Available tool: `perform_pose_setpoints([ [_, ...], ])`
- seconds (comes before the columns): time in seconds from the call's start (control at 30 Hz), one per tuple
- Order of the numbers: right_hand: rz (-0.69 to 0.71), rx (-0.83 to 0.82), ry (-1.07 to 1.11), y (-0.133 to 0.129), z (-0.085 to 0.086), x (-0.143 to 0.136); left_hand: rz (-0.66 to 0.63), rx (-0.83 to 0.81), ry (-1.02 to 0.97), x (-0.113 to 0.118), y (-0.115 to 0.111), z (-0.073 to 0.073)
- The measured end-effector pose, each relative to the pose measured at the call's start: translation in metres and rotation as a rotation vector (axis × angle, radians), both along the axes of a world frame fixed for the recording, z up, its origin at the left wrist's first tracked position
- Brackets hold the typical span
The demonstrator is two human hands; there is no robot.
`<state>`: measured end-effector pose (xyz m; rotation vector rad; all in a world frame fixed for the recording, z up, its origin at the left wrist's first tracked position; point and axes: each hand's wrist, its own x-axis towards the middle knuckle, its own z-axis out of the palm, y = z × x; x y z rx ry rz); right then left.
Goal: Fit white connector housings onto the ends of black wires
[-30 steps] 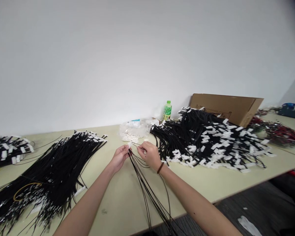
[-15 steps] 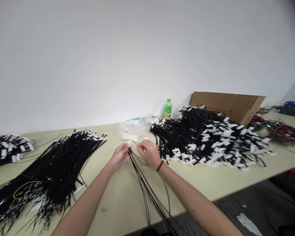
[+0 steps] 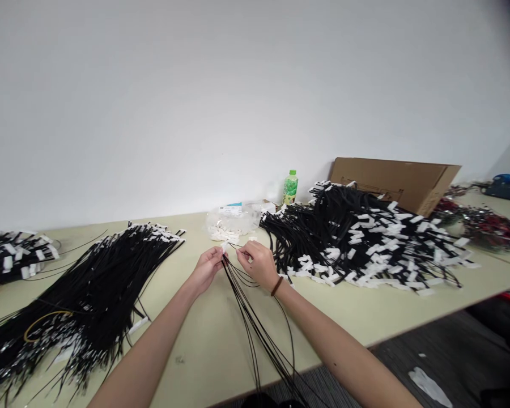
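My left hand (image 3: 207, 271) pinches a small white connector (image 3: 224, 247) together with the top of a thin bundle of black wires (image 3: 255, 326) that runs down off the table's front edge. My right hand (image 3: 258, 263), with a brown band on the wrist, pinches one thin black wire close to that connector. Both hands hover over the pale table (image 3: 365, 314) near its middle. Just behind them lies a clear bag of white connectors (image 3: 229, 224).
A big heap of black wires with white connectors (image 3: 365, 238) lies to the right, another long pile (image 3: 89, 289) to the left, a smaller one (image 3: 12, 258) at far left. A green bottle (image 3: 289, 187), a cardboard box (image 3: 395, 181) and red wires (image 3: 484, 224) stand behind.
The hands hold almost still, with only slight finger movement at the connector. The view has shifted up a little.
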<state>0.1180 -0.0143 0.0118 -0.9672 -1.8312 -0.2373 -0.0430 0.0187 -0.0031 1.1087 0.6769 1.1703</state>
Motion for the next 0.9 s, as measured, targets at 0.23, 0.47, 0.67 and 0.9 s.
perform_pose_setpoints([
  [0.23,0.007,-0.037,-0.023,-0.0001,0.0002,-0.0003,0.005,0.009,0.014,0.0011,-0.0026,0.0019],
  [0.47,0.015,-0.048,-0.047,-0.0004,-0.0003,0.0005,0.011,0.031,0.042,0.0021,-0.0043,0.0034],
  [0.67,-0.005,-0.021,-0.056,-0.0011,0.0025,0.0007,-0.001,0.051,0.079,0.0029,-0.0040,0.0035],
  [0.9,0.033,-0.008,-0.008,-0.0026,0.0081,0.0026,-0.013,0.076,0.134,0.0026,-0.0043,0.0029],
])
